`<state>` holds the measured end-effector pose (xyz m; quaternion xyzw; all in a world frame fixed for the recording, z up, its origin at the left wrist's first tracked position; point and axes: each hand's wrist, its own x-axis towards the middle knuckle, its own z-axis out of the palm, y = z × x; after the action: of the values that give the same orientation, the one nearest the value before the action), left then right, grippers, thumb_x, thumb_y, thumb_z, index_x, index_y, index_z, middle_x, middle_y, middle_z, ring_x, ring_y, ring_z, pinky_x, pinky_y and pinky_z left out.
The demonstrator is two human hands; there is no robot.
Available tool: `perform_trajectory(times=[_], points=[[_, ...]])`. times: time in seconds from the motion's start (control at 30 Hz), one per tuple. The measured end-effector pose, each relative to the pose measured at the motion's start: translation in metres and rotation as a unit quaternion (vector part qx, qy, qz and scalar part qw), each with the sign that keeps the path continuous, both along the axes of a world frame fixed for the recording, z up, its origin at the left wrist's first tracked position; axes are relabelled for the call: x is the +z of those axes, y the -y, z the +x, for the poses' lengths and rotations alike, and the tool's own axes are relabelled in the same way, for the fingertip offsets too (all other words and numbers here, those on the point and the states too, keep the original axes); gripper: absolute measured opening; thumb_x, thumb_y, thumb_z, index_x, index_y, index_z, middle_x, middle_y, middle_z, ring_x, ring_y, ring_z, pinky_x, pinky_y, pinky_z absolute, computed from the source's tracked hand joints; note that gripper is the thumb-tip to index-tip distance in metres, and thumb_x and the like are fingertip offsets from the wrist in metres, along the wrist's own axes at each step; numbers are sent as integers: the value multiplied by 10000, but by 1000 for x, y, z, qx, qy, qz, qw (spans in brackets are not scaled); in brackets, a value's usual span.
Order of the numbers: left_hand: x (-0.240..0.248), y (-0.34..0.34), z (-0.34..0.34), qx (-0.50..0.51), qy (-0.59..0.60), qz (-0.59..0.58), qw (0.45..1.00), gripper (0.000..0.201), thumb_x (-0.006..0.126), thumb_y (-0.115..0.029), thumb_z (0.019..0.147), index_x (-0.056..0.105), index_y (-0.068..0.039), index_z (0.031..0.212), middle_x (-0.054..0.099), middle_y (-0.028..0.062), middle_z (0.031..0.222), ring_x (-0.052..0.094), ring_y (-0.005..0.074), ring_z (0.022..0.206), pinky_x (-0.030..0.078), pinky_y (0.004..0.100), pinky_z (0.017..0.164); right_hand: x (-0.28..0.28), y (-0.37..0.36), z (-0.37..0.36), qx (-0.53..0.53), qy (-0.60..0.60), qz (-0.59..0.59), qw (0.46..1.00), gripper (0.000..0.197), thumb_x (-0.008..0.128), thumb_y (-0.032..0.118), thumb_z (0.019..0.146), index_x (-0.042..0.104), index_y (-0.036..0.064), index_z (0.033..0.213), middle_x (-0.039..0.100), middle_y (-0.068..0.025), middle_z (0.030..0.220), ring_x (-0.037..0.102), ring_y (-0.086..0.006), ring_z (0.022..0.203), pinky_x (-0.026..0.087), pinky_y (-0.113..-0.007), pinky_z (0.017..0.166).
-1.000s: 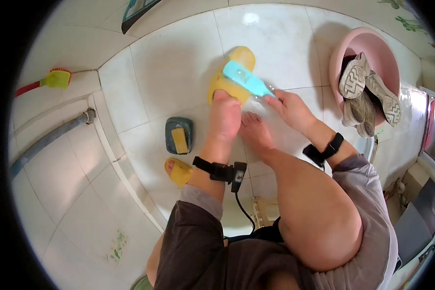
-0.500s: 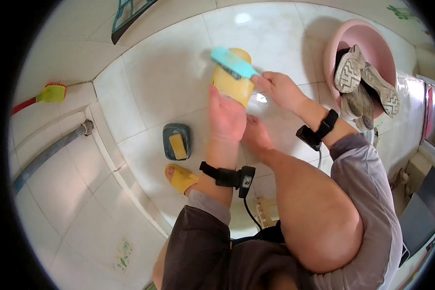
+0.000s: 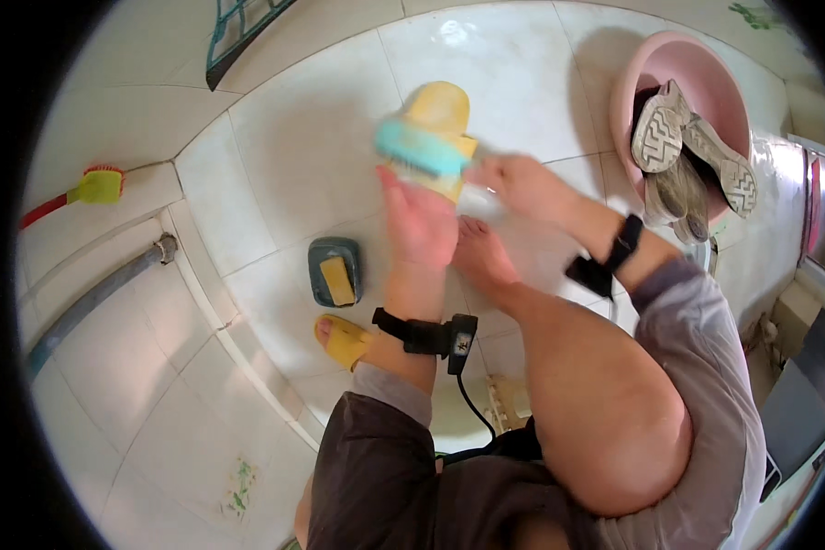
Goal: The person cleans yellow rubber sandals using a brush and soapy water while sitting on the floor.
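Gripping one yellow slipper (image 3: 438, 112), left hand (image 3: 419, 220); right hand (image 3: 515, 183) clutching one teal brush (image 3: 419, 149).

Two yellow slippers (image 3: 438, 119) (one worn), two brushes (image 3: 419, 149) — one basin (image 3: 634, 78)

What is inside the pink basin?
The pink basin holds a pair of worn greyish shoes, soles turned up and overlapping. They cover most of the basin's inside, so whether water or anything else lies beneath them cannot be seen.

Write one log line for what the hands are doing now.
left hand: holds yellow slipper | right hand: holds teal brush on slipper | floor: soap dish
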<state>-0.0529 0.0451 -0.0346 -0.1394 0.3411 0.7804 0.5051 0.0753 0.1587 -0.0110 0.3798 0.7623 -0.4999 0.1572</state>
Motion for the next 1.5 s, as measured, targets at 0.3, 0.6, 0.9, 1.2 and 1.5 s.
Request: perform_trajectory(times=[0.3,0.6,0.9,1.2,1.5], points=[[2,4,10,-26,-33,60,997,621,321,-482,1025,267,-45,1463,345,74,1498,322,223,1367,228,392,1145,0,-9,-2,-1,-33,18,999,508,509,463,967,638,-20,878,562,-142,660,488,-205,634,448,-380,638],[-28,37,16,-142,-144,-8,979,175,534,-17,871,556,-12,1045,574,85,1112,523,186,1104,375,345,1000,8,-32,7,46,26,61,997,595,437,561,934,689,23,906,650,-239,812,628,-407,807,484,-458,731],[5,40,-3,-318,-432,-200,820,237,592,-221,943,663,4,961,645,9,913,556,103,847,438,265,778,18,-40,6,49,90,168,980,616,361,580,951,724,98,828,682,-178,793,660,-378,793,520,-462,736],[5,66,5,-406,-413,-175,796,290,565,-228,973,646,22,1095,647,6,987,564,89,919,445,254,816,-8,-37,27,39,76,185,979,574,432,609,915,744,138,813,662,-162,693,659,-345,709,527,-441,661],[-2,76,7,-392,-415,-167,804,288,558,-198,971,639,27,1131,655,27,1070,568,107,992,431,261,882,-32,-13,30,3,50,154,987,631,385,649,916,737,145,769,668,-158,694,660,-355,693,527,-442,669]])
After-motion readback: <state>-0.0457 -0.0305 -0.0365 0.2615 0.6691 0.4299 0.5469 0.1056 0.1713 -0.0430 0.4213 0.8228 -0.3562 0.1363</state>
